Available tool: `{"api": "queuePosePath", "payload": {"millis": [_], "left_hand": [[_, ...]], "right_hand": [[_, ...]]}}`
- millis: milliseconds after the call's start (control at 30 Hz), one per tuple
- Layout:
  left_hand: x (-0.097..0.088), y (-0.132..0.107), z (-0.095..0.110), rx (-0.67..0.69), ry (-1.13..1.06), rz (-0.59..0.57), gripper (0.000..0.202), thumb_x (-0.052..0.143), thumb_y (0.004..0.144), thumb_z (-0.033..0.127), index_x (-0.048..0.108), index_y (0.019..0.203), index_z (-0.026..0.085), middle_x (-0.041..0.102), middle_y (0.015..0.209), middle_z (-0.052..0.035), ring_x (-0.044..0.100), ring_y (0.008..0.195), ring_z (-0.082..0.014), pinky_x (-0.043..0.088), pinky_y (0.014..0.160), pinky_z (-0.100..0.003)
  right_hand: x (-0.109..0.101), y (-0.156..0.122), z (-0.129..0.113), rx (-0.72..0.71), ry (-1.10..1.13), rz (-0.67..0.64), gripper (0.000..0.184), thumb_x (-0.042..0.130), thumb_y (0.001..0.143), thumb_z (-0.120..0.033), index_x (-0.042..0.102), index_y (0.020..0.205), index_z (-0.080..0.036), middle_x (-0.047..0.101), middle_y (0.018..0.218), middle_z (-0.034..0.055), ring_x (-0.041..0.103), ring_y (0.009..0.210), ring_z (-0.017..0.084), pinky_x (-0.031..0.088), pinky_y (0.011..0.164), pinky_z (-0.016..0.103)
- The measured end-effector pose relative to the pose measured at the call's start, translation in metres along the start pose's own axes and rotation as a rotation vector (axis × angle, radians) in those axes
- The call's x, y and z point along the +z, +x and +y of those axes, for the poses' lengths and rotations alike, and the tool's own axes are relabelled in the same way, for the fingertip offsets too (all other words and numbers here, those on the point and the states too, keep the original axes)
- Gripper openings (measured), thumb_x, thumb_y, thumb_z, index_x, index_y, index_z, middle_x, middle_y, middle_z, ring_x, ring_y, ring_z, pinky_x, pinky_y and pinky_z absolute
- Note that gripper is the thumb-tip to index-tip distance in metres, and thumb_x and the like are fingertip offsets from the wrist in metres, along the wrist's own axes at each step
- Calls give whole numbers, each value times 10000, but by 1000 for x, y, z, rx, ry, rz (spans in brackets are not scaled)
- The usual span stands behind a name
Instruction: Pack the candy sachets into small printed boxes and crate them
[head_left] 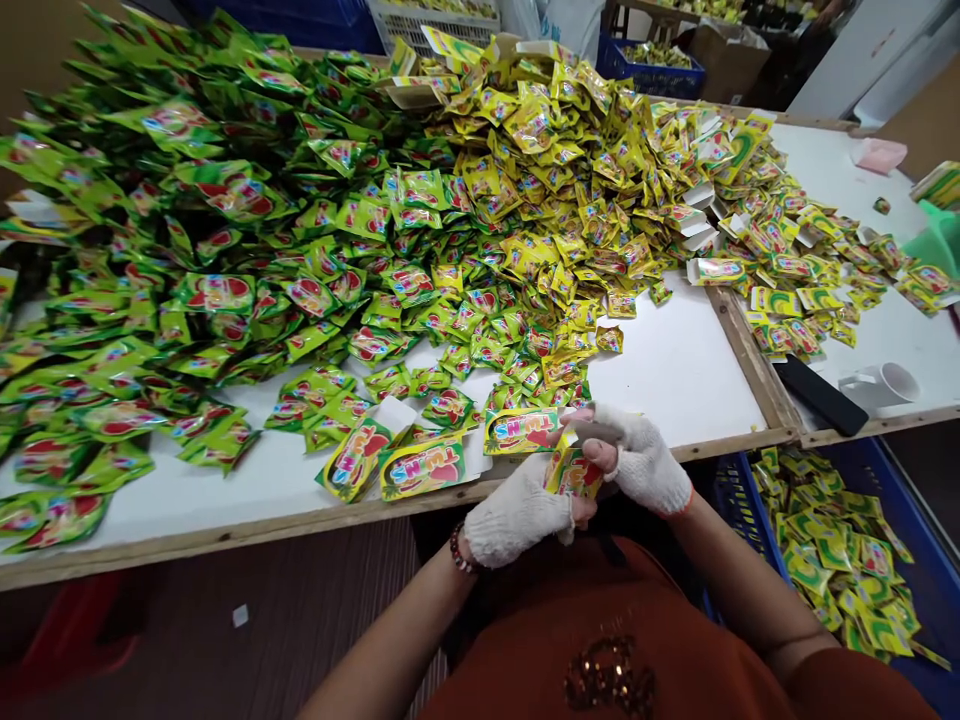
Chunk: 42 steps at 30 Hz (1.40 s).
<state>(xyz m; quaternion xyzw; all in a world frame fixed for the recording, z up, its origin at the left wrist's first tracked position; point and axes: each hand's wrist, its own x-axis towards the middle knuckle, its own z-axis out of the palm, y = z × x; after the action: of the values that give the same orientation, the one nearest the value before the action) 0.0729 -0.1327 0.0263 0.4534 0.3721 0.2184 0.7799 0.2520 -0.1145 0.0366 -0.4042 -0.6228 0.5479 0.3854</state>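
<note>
My left hand [517, 512], in a white fingerless glove, is wrapped round a small yellow and green candy box [576, 474] just past the table's front edge. At the box's upper end is my right hand [637, 455], gloved the same way, its thumb and fingers closed on the end flap. Whether anything else is between those fingers is hidden. Just left of my hands lie more flat printed boxes: one [521, 430] behind my left hand, one [424, 465] with its white flap showing, and one tilted [358, 462].
Green candy packets [225, 200] are heaped across the left, yellow packets [555, 150] across the middle. A wooden strip [750, 360] divides the white tabletop [675, 370]. On the right are a black phone [821, 395] and a cup [885, 384]. A blue crate [885, 480] of boxes stands below.
</note>
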Motion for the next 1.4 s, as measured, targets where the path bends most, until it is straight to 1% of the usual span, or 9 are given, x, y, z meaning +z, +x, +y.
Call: {"api": "queuePosePath", "payload": {"millis": [133,200,300,500,600,833,1000,1233,1400], "left_hand": [[-1,2,0,-17,-153,-110,318,750,683,345,584,861,140,636,641,-7,554,489,-103,494,420,-205],[0,2,1,3,-174,-130,319,738,687,365,580,850,141,634,633,-7,539,466,-96,482,415,-205],[1,2,6,11,-1,-35,254,713,699,321,585,826,142,627,650,-1,530,485,-84,460,430,-188],[-1,1,9,43,205,73,234,656,702,199,564,914,165,633,696,17,547,563,-83,447,477,-166],[0,0,6,4,157,46,231,663,708,232,549,897,165,603,682,24,518,535,-76,440,458,-171],[4,-4,11,-5,-19,-37,332,683,690,286,549,970,166,573,729,30,490,528,-71,430,424,-169],[-1,-5,20,14,240,31,182,662,721,263,577,852,169,543,645,52,438,510,-55,365,435,-151],[-8,-6,15,-18,263,-21,283,666,732,356,617,929,158,591,670,28,491,497,-81,402,429,-181],[0,-3,18,111,384,82,178,623,778,307,631,867,154,618,713,13,505,590,-96,429,532,-202]], "right_hand": [[-2,-5,3,-259,-268,-26,422,493,1001,-480,691,1257,-209,740,1185,92,695,1088,220,537,983,346],[-1,-6,2,-299,-280,-22,473,467,1002,-524,684,1283,-211,736,1209,96,692,1112,226,529,1001,350],[2,-6,-4,-154,-184,68,488,451,1004,-542,719,1229,-203,752,1161,85,710,1051,220,557,938,340],[4,-3,-9,57,-30,144,344,683,886,-470,784,1108,-227,777,1038,35,714,993,225,573,857,323],[2,-3,-8,33,-42,146,289,683,895,-426,790,1106,-260,784,1037,21,710,1042,227,552,947,352],[-6,-10,-15,-98,-111,-22,380,587,961,-468,719,1256,-267,743,1217,62,701,1106,236,544,998,383],[-10,-7,-16,22,-163,6,327,628,941,-400,753,1192,-230,757,1174,58,707,1097,229,546,1001,380],[-11,-9,-13,-163,-272,-101,326,561,962,-247,725,1243,-234,773,1122,54,729,994,197,581,924,342],[-10,-9,-18,-59,-267,-50,307,554,983,-334,740,1175,-182,768,1038,56,721,922,175,585,836,284]]}}
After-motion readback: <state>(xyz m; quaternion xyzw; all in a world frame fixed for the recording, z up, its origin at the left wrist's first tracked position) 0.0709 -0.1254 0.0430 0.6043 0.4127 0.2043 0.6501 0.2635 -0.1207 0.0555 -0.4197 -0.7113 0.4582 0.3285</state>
